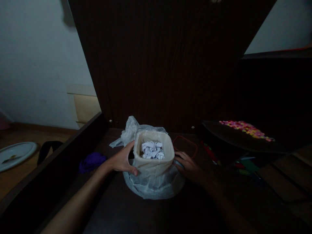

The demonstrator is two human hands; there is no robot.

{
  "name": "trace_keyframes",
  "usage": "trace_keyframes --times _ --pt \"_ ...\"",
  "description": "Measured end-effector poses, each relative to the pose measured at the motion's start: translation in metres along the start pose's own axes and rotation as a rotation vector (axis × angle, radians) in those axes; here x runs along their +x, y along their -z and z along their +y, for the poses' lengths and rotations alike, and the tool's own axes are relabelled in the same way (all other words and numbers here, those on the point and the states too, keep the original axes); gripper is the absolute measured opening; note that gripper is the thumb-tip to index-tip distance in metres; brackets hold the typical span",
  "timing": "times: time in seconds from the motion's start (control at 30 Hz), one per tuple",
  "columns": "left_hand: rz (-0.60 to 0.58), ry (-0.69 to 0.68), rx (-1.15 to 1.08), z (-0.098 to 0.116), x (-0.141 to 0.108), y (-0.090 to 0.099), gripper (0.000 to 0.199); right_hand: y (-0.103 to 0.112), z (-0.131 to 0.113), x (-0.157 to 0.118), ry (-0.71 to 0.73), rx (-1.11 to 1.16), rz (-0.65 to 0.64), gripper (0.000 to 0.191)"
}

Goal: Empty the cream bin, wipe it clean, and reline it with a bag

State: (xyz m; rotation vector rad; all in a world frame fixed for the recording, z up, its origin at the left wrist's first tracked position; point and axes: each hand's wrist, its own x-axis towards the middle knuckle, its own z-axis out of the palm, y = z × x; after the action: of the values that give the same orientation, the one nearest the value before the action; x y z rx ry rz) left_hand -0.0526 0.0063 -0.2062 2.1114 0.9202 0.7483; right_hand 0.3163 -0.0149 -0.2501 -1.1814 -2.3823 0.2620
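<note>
A small cream waste bin (168,148) with rounded corners stands upright on the dark surface, its rim covered by a thin translucent plastic bag (156,183). The bag hangs down around the bin and spreads about its base, with a bunched part behind at the left. Crumpled white paper (152,150) lies inside. My left hand (123,160) grips the bin's left side, thumb at the front and fingers toward the back. At the right side, my right hand (186,165) is closed against the bin and bag, its fingertips partly hidden and dim.
A purple cloth (92,162) lies to the left, near a raised dark side board (60,169). Behind the bin rises a tall dark panel (165,65). An orange-red cord loop (187,141) lies at right; colourful small pieces (246,128) sit on a dark shelf (226,138).
</note>
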Motion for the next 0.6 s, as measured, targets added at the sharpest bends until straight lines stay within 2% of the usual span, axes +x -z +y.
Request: trace_keyframes --times 0.1,0.2,0.27,0.37,0.47,0.6 --pt "-0.026 0.045 0.189 -0.004 -0.003 0.007 0.120 0.004 -0.004 0.003 -0.004 0.060 0.044 0.018" --pt "-0.013 0.020 0.343 -0.006 -0.004 0.007 0.099 0.007 -0.012 0.006 -0.048 0.139 0.120 0.017" --pt "-0.014 0.018 0.431 -0.006 -0.003 0.005 0.081 0.009 -0.016 0.007 -0.143 0.237 0.165 0.017" --pt "-0.038 0.044 0.520 -0.004 -0.001 0.004 0.048 0.011 -0.018 0.008 -0.376 0.486 0.253 0.023" --pt "-0.037 0.059 0.461 0.000 0.001 0.005 0.021 0.015 -0.015 0.010 -0.512 0.719 0.342 0.031" --pt "-0.019 0.133 0.147 0.006 0.002 0.009 0.007 0.023 -0.013 0.012 -0.536 0.808 0.359 0.036"
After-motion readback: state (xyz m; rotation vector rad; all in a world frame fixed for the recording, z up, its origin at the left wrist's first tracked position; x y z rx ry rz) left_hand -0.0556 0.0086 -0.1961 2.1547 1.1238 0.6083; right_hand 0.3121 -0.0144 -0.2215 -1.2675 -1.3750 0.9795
